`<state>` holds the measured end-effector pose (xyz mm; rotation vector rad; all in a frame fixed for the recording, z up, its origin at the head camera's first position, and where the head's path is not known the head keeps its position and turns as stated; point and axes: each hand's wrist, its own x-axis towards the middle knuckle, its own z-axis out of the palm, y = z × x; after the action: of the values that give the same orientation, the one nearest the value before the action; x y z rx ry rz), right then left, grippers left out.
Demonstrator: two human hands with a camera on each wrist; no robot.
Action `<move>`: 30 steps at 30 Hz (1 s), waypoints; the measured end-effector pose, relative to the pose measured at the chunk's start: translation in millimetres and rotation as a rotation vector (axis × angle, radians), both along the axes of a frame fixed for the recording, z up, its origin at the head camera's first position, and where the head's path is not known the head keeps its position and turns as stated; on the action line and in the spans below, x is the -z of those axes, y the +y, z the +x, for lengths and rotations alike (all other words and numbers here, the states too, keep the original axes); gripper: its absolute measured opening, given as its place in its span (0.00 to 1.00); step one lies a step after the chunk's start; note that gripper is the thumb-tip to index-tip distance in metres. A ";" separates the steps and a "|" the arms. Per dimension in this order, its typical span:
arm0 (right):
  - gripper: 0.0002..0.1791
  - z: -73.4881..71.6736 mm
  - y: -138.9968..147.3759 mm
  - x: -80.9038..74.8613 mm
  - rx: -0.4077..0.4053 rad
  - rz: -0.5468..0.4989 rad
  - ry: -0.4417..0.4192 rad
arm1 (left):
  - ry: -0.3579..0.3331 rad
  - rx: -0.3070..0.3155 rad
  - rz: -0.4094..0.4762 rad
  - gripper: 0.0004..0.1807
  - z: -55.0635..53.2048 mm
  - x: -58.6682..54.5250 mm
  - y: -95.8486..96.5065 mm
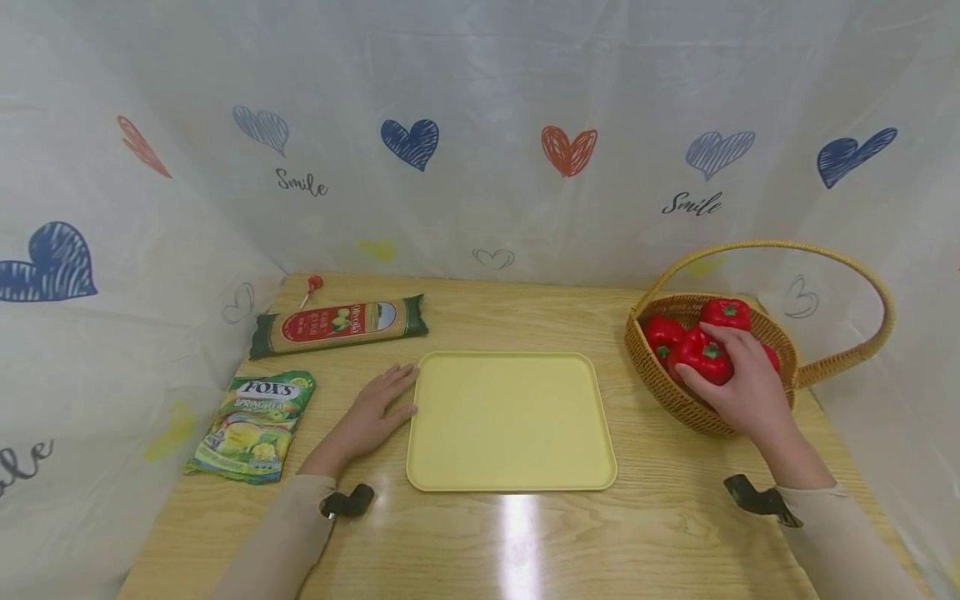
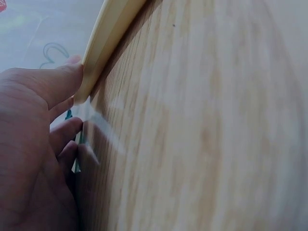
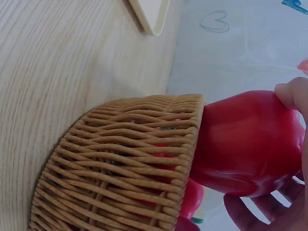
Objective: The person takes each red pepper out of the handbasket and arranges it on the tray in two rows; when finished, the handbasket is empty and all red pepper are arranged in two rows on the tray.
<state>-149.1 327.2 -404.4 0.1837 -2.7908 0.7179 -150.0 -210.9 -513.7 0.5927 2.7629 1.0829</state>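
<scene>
My right hand [image 1: 750, 387] grips a red bell pepper [image 1: 697, 357] at the wicker basket [image 1: 672, 398], thumb on one side and fingers on the other. In the right wrist view that bell pepper [image 3: 245, 144] stands mostly above the basket rim [image 3: 190, 159]. Several more red peppers lie inside, partly hidden by the weave and my hand. My left hand [image 1: 372, 414] rests at the left edge of the yellow tray [image 1: 510, 421]. Seen from the left wrist, the thumb [image 2: 67, 82] touches the tray's side [image 2: 103, 45], and the other fingers are loosely bent, holding nothing.
Left of the tray lie a green FOX'S candy bag [image 1: 258, 425] and a long olivoila packet [image 1: 341, 325], with a red lollipop [image 1: 315, 283] behind. The basket's tall handle [image 1: 885, 308] leans right. A printed curtain [image 1: 480, 208] borders the wooden table [image 1: 465, 546].
</scene>
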 end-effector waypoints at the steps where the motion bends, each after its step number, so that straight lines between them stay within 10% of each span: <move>1: 0.42 0.1 -0.7 -0.7 0.001 -0.001 -0.001 | 0.000 -0.001 0.001 0.35 0.1 -0.2 0.0; 30: 0.36 5.9 -36.6 -4.2 -0.125 -0.082 0.049 | 0.016 0.001 0.008 0.35 0.2 1.4 -0.1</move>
<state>-143.2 290.7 -400.2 0.3572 -2.7165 0.8431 -149.8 -211.0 -515.1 0.6064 2.7729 1.0944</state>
